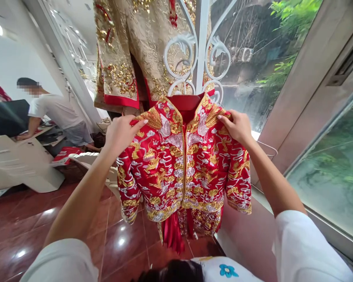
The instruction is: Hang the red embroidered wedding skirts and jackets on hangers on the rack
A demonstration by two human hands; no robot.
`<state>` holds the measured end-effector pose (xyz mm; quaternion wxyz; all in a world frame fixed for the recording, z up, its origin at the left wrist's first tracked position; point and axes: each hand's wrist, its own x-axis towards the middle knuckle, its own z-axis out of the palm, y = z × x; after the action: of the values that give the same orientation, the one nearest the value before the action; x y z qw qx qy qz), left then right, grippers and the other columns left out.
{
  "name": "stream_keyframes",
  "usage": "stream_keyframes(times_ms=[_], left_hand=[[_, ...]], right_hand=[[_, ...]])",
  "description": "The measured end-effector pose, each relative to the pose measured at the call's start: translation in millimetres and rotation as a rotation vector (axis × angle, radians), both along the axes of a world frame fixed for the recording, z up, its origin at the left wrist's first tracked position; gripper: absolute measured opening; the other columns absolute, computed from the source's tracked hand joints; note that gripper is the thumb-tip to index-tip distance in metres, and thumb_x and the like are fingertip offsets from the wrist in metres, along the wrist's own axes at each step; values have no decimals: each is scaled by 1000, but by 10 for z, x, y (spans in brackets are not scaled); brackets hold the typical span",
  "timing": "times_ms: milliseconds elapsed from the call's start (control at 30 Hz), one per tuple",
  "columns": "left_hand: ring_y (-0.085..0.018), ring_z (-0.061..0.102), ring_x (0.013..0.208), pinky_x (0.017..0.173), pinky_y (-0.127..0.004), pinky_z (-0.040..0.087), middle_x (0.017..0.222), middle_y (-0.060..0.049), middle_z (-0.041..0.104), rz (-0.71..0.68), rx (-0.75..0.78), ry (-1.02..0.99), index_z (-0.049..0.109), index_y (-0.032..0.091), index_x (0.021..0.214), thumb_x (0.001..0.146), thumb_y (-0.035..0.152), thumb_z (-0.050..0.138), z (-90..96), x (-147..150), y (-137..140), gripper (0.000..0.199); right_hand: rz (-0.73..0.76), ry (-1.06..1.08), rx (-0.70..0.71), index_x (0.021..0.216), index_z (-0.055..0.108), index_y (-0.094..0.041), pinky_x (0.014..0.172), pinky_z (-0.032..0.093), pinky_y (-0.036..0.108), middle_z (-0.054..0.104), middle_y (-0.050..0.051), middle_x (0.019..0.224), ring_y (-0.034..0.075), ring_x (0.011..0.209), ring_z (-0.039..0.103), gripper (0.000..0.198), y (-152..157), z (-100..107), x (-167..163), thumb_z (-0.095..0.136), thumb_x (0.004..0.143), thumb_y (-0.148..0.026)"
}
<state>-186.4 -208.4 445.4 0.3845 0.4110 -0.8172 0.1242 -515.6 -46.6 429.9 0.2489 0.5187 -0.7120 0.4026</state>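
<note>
A red jacket [164,164] with gold and silver embroidery hangs upright in front of me, its front facing my way. At its left shoulder in the picture, my left hand [122,131] pinches the cloth between thumb and fingers. My right hand [237,125] grips the opposite shoulder the same way. A hanger hook [186,84] rises from the collar toward white scrollwork [181,43]. Below the jacket's hem shows a matching red embroidered skirt [207,223] with a plain red pleated panel.
Behind the jacket hangs a cream and gold sequined garment [153,43] with red trim. Glass panes [253,58] stand at the right. To the left, a person [55,105] in a white shirt leans over a white desk [23,160]. The floor [114,231] is glossy red tile.
</note>
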Motion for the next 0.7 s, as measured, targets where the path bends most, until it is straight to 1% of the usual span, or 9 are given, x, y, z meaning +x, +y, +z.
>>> stream_keyframes(times_ms=[67, 133, 200, 267, 333, 433, 467, 533, 700], left_hand=[[-16, 46, 58, 60, -24, 29, 64, -6, 57, -12, -78, 29, 64, 12, 76, 87, 66, 34, 44, 29, 82, 62], [-16, 47, 58, 59, -24, 28, 65, -6, 58, -34, -103, 12, 65, 12, 80, 88, 64, 33, -83, 92, 187, 61], [-17, 50, 58, 57, -24, 29, 67, -6, 60, -28, -41, -58, 64, 14, 82, 88, 61, 35, -401, 166, 300, 55], [-20, 55, 61, 57, -25, 32, 68, -6, 63, 15, 107, -162, 62, 16, 81, 89, 58, 38, -854, 217, 395, 49], [-22, 61, 70, 61, -26, 36, 77, -7, 67, 16, 271, -273, 62, 17, 84, 90, 52, 38, -1337, 222, 455, 43], [-23, 65, 81, 64, -26, 39, 85, -8, 70, 12, 473, -401, 61, 18, 85, 91, 49, 39, -1946, 152, 470, 37], [-23, 65, 84, 64, -26, 39, 87, -7, 70, 5, 518, -420, 60, 19, 86, 91, 48, 40, -2103, 121, 457, 36], [-23, 65, 87, 66, -26, 40, 90, -7, 70, -10, 581, -428, 60, 19, 89, 92, 47, 38, -2359, 62, 413, 36], [-23, 64, 90, 69, -26, 41, 95, -8, 69, -59, 659, -399, 59, 19, 92, 93, 49, 35, -2813, -33, 268, 38]], right_hand=[[-34, 19, -49, 62, 42, -18, 56, 20, 25, 41, -2, 54, 9, 51, 30, 38, 138, 34, 47, 51, 84, -47], [-58, 24, -49, 63, 44, -18, 54, 21, 25, 42, -2, 53, 9, 51, 32, 38, 316, -107, 112, 50, 84, -50], [-81, 11, 5, 66, 49, -18, 53, 22, 24, 46, -1, 53, 10, 50, 36, 40, 512, -459, 194, 47, 84, -54], [-84, -4, 98, 76, 56, -18, 53, 27, 24, 54, 1, 57, 13, 52, 45, 43, 680, -970, 279, 44, 85, -59], [-83, -29, 211, 91, 60, -18, 58, 34, 25, 64, 5, 71, 17, 62, 56, 46, 787, -1525, 353, 40, 87, -59], [-135, -113, 437, 96, 60, -18, 62, 39, 27, 69, 8, 85, 21, 74, 64, 44, 832, -2200, 416, 37, 91, -54], [-152, -141, 505, 97, 60, -18, 63, 39, 28, 69, 8, 88, 22, 77, 65, 43, 827, -2356, 423, 36, 91, -53], [-171, -182, 606, 99, 60, -19, 64, 41, 29, 69, 8, 94, 24, 83, 66, 41, 808, -2568, 421, 35, 92, -51], [-189, -239, 710, 105, 58, -20, 68, 42, 30, 67, 9, 104, 25, 93, 64, 40, 760, -2786, 383, 34, 93, -50]])
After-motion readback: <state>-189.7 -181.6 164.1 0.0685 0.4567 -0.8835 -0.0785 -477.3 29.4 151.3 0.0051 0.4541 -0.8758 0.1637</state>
